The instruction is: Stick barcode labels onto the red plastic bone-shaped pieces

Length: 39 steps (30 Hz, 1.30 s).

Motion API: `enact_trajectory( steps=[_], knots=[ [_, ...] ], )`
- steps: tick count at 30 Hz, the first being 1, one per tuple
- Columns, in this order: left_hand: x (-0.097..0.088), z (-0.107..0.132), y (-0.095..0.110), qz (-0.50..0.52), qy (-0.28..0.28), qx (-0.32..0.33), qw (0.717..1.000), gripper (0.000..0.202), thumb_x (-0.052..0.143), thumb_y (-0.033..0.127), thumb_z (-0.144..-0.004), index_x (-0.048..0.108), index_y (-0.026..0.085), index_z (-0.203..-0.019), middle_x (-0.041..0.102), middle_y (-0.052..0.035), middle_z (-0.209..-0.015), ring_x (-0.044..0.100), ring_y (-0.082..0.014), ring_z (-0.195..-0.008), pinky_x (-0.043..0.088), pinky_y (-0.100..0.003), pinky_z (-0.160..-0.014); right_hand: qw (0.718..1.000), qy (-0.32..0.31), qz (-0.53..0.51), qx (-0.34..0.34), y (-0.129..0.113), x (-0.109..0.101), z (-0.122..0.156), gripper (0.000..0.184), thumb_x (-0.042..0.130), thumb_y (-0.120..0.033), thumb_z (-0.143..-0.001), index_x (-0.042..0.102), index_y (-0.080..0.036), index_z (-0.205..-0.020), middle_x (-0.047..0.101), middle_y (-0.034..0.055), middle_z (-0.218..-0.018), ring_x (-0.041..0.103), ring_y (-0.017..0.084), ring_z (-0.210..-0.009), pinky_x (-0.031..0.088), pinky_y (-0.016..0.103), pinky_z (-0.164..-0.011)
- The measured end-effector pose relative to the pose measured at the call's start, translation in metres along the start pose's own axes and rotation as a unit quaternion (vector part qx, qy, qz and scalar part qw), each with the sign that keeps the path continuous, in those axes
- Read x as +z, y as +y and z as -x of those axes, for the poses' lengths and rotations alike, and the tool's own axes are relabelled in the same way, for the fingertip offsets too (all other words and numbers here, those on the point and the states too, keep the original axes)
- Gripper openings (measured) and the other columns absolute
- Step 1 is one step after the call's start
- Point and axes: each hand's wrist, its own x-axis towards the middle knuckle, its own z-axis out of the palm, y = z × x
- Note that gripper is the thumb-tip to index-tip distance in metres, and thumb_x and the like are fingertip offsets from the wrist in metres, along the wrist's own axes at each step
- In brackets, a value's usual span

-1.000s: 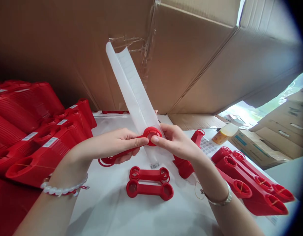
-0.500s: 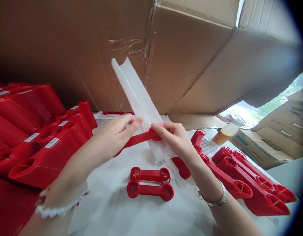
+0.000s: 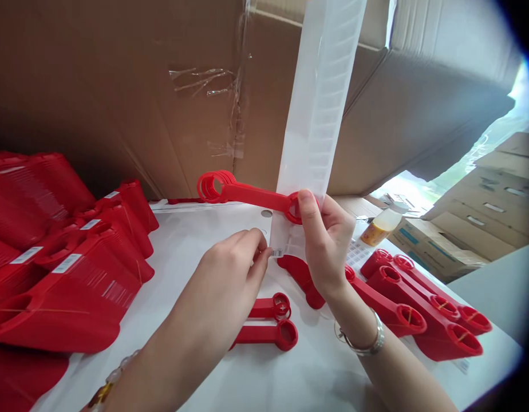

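Note:
My right hand (image 3: 328, 240) is closed on a small stack of red dumbbell-shaped pieces (image 3: 258, 197) with ringed ends. Its thumb presses on the near ring, and the same hand pins a long translucent strip (image 3: 318, 103) behind the pieces. The strip rises steeply past the top of the view. At its lower end is a barcode sticker (image 3: 276, 252), and my left hand (image 3: 234, 274) pinches at that sticker's left edge. Two more red dumbbell-shaped pieces (image 3: 264, 335) lie on the white table below, partly behind my left hand.
Banded red stacks with barcode labels (image 3: 67, 263) fill the left side. Several long red bundles (image 3: 423, 309) lie on the right, near a sticker sheet (image 3: 358, 253) and a jar with yellow contents (image 3: 381, 226). Large cardboard (image 3: 182, 126) stands behind; cartons (image 3: 440, 240) are further right.
The strip has swung from leaning left to nearly upright, leaning right. The red pieces have lifted with my right hand. My left hand has moved down and right to the barcode sticker.

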Motion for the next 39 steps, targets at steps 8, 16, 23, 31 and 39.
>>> enact_trajectory(
  steps=[8, 16, 23, 31, 39],
  knots=[
    [-0.035, 0.012, 0.001, 0.186, 0.038, -0.032, 0.981, 0.029, 0.053, 0.054, -0.100, 0.057, 0.026, -0.090, 0.063, 0.0064, -0.071, 0.057, -0.0097, -0.047, 0.047, -0.020, -0.042, 0.996, -0.059, -0.017, 0.065, 0.000, -0.003, -0.005, 0.047, 0.065, -0.054, -0.094, 0.055, -0.021, -0.063, 0.043, -0.0012, -0.063, 0.039, 0.014, -0.059, 0.031, 0.028, -0.051],
    [-0.042, 0.003, -0.001, 0.236, 0.069, -0.057, 0.968, 0.026, 0.055, 0.051, -0.101, 0.056, 0.027, -0.091, 0.054, 0.0093, -0.056, 0.051, -0.0081, -0.040, 0.045, -0.015, -0.035, 0.986, -0.112, -0.044, 0.114, -0.012, -0.005, 0.000, 0.049, 0.067, -0.058, -0.091, 0.057, -0.020, -0.061, 0.047, 0.0002, -0.064, 0.041, 0.014, -0.061, 0.031, 0.027, -0.051],
    [-0.040, 0.005, -0.002, 0.237, 0.071, -0.052, 0.968, 0.025, 0.058, 0.051, -0.099, 0.058, 0.027, -0.090, 0.054, 0.0096, -0.055, 0.051, -0.0082, -0.039, 0.045, -0.015, -0.034, 0.985, -0.115, -0.052, 0.117, -0.015, -0.005, 0.000, 0.048, 0.068, -0.057, -0.091, 0.059, -0.020, -0.062, 0.049, 0.0002, -0.063, 0.043, 0.013, -0.060, 0.033, 0.026, -0.051],
    [-0.038, 0.002, -0.002, 0.246, 0.091, -0.048, 0.964, 0.021, 0.056, 0.045, -0.100, 0.058, 0.028, -0.087, 0.053, 0.0088, -0.053, 0.051, -0.0100, -0.039, 0.046, -0.016, -0.034, 0.982, -0.118, -0.071, 0.131, -0.014, -0.004, 0.001, 0.048, 0.067, -0.057, -0.092, 0.060, -0.018, -0.065, 0.048, -0.0009, -0.064, 0.041, 0.012, -0.061, 0.031, 0.026, -0.052],
    [-0.037, 0.002, -0.005, 0.254, 0.091, -0.038, 0.962, 0.021, 0.058, 0.045, -0.098, 0.058, 0.028, -0.086, 0.053, 0.0077, -0.052, 0.051, -0.0118, -0.039, 0.045, -0.018, -0.033, 0.980, -0.119, -0.079, 0.137, -0.017, -0.005, 0.003, 0.046, 0.068, -0.055, -0.092, 0.061, -0.017, -0.066, 0.049, -0.0009, -0.064, 0.043, 0.012, -0.061, 0.033, 0.025, -0.053]
  ],
)
